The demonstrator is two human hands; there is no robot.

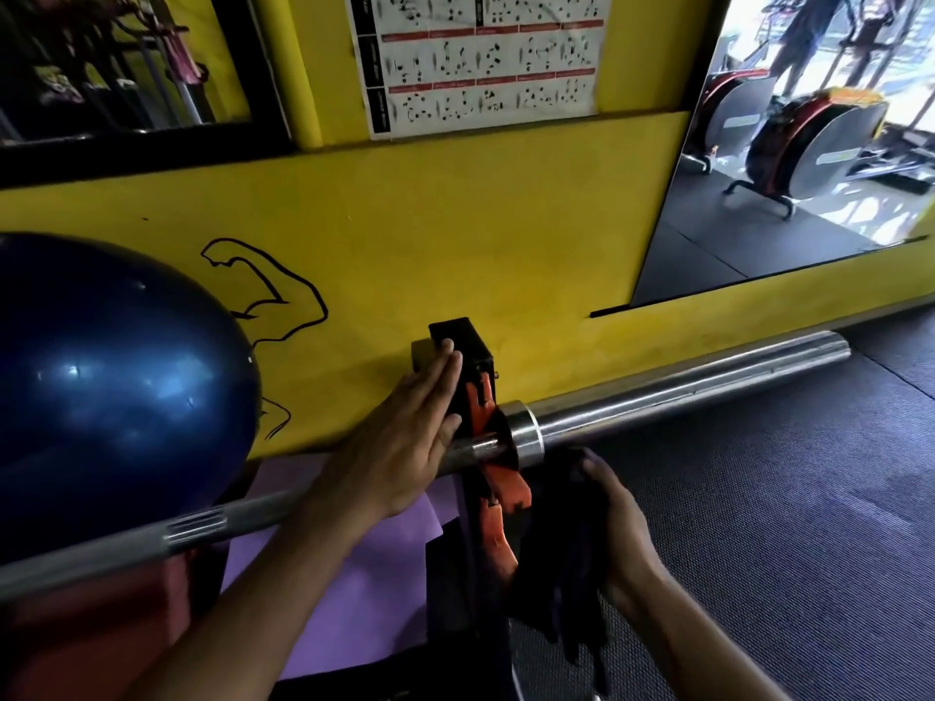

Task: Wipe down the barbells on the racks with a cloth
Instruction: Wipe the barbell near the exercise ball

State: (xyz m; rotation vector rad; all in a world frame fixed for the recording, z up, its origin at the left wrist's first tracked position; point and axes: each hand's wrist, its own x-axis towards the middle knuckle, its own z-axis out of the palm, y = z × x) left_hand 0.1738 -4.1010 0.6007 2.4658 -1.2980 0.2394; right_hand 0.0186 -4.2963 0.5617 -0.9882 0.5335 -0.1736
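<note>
A chrome barbell (673, 392) lies across a black rack upright (468, 356) with an orange hook (498, 490), its thick sleeve pointing right. My left hand (405, 437) rests flat, fingers straight, against the left side of the upright just above the bar's thin shaft. My right hand (620, 528) grips a dark cloth (561, 564) bunched just below the bar's collar, to the right of the upright; most of the cloth hangs down.
A big blue exercise ball (111, 387) sits at the left over the bar's shaft. The yellow wall (480, 235) stands close behind. A purple mat (354, 589) lies below the bar. Dark rubber flooring (789, 523) spreads to the right, with a wall mirror (799, 154) above.
</note>
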